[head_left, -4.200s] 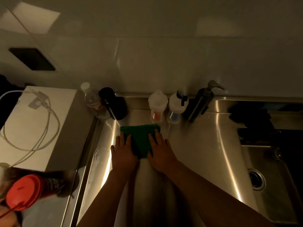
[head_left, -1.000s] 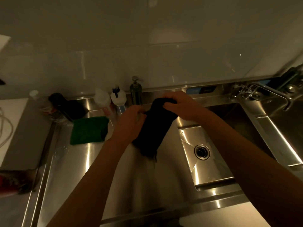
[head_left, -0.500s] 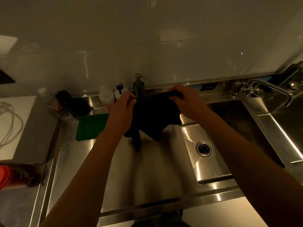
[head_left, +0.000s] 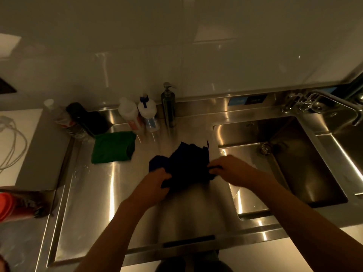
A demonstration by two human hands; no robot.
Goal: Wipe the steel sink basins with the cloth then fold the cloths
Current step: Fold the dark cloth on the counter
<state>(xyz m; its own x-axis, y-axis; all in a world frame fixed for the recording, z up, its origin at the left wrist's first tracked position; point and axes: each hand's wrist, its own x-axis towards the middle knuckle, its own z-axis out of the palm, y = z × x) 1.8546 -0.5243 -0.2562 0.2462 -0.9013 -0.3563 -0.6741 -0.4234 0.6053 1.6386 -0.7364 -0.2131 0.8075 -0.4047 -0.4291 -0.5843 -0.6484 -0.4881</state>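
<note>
A dark blue cloth (head_left: 186, 161) lies crumpled on the steel drainboard (head_left: 110, 193), just left of the sink basin (head_left: 306, 173). My left hand (head_left: 155, 183) grips its near left edge. My right hand (head_left: 233, 171) pinches its right edge. A green cloth (head_left: 112, 147) lies folded on the drainboard to the far left, apart from both hands.
Several bottles and a steel pump dispenser (head_left: 169, 105) stand along the back wall. A tap (head_left: 324, 103) reaches over the basin at the right. A white cable (head_left: 11, 142) lies on the left counter, and a red-lidded container (head_left: 11, 207) sits at the left edge.
Both hands have brought the dark cloth down from the air onto the drainboard and nearer to me. Earlier they pressed on the green cloth, which now lies alone.
</note>
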